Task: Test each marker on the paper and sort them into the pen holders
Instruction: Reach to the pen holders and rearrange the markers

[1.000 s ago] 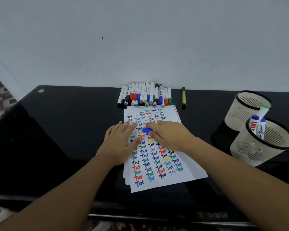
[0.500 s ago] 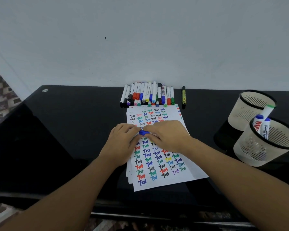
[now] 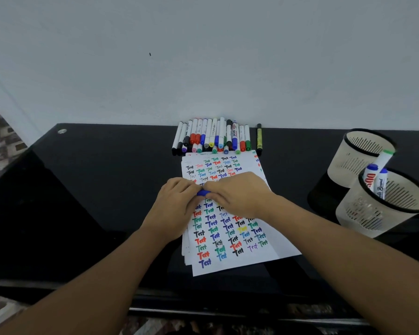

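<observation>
Both hands meet mid-paper (image 3: 237, 240): left hand (image 3: 173, 209) and right hand (image 3: 237, 197) fingers pinching blue marker (image 3: 203, 193); marker row (image 3: 213, 137) at 12 o'clock.

Glossy black table (image 3: 87, 189), matt white paper (image 3: 271, 252), slotted plastic pen holders (image 3: 353, 153).
</observation>
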